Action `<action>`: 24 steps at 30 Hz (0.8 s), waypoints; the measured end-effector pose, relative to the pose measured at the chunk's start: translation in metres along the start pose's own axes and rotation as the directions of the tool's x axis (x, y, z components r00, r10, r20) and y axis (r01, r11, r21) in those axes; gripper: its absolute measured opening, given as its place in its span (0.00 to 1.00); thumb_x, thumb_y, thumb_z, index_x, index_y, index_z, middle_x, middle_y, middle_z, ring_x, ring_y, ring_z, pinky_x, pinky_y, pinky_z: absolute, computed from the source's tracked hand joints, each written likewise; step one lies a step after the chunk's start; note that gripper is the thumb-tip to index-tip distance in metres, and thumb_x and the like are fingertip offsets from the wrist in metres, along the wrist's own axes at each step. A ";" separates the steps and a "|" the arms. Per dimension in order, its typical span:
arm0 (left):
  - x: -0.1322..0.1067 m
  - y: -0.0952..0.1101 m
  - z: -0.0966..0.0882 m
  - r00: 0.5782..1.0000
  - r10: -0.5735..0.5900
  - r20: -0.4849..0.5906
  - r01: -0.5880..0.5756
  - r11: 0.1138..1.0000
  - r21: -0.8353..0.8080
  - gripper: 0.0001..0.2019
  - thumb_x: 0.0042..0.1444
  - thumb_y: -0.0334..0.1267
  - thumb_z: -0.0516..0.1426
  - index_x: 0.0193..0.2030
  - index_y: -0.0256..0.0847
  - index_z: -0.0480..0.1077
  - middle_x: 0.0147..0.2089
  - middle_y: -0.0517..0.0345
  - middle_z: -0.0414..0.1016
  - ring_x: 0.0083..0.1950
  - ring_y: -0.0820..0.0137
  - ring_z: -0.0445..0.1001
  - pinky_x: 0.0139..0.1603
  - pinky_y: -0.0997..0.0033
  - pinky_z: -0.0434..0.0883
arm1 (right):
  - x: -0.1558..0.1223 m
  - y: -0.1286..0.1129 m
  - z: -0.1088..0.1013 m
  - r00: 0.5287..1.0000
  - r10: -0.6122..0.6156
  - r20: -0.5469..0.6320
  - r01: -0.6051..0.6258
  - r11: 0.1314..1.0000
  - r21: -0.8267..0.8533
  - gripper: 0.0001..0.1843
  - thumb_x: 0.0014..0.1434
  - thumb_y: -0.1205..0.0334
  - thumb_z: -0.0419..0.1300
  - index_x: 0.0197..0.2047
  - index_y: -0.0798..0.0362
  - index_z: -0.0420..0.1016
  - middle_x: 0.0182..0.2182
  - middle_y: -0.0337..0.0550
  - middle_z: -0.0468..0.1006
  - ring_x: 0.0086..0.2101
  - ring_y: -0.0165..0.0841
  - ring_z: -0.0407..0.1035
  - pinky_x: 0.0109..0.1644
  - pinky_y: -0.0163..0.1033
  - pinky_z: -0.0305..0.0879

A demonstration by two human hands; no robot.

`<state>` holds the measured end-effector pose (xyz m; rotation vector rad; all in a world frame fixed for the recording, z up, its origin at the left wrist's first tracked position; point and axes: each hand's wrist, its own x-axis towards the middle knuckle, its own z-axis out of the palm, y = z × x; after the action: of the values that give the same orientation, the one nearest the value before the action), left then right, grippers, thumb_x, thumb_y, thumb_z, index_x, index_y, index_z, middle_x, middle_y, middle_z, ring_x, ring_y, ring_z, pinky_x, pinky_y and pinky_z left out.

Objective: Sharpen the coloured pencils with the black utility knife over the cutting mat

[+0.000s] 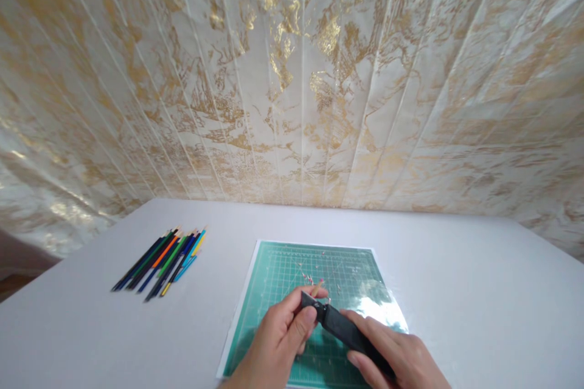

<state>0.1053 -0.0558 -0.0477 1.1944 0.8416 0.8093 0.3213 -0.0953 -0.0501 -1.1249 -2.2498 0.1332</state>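
Note:
My left hand (280,340) is closed around a pencil (317,289) with a bare wooden cone and a pink tip, pointing away from me; most of its shaft is hidden in the fingers. My right hand (406,352) grips the black handle of a craft knife (349,329), whose dark head lies against the pencil's end. My left thumb presses at the knife's head. Below both hands is a green cutting mat (274,267) printed with a grid. Small pinkish shavings (307,278) are scattered on it, just beyond the pencil tip.
To the left on the white table (219,334) lies a loose bunch of coloured pencils (166,258), tips pointing away. Light glares off the mat's right side. A white and gold patterned curtain (292,103) hangs behind the table's far edge.

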 end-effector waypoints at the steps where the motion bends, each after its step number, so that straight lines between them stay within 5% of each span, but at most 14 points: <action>1: 0.000 0.000 0.000 1.000 0.004 0.000 -0.004 1.000 0.003 0.30 0.60 0.62 0.56 0.56 0.37 0.71 0.26 0.70 0.52 0.25 0.76 0.48 0.24 0.73 0.46 | -0.001 0.000 0.000 1.000 0.002 0.003 -0.002 1.000 -0.001 0.17 0.77 0.51 0.38 0.61 0.46 0.55 0.32 0.42 0.84 0.27 0.33 0.83 0.28 0.29 0.76; 24: 0.001 -0.001 0.000 1.000 0.022 -0.007 -0.021 0.999 0.029 0.32 0.60 0.62 0.55 0.58 0.35 0.71 0.25 0.70 0.54 0.24 0.76 0.51 0.24 0.74 0.49 | 0.001 -0.002 0.000 1.000 0.007 -0.014 -0.007 1.000 0.018 0.17 0.77 0.50 0.39 0.61 0.44 0.56 0.34 0.41 0.84 0.28 0.32 0.83 0.31 0.28 0.77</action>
<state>0.1054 -0.0553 -0.0486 1.2285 0.8499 0.8215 0.3195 -0.0954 -0.0489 -1.1210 -2.2286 0.1478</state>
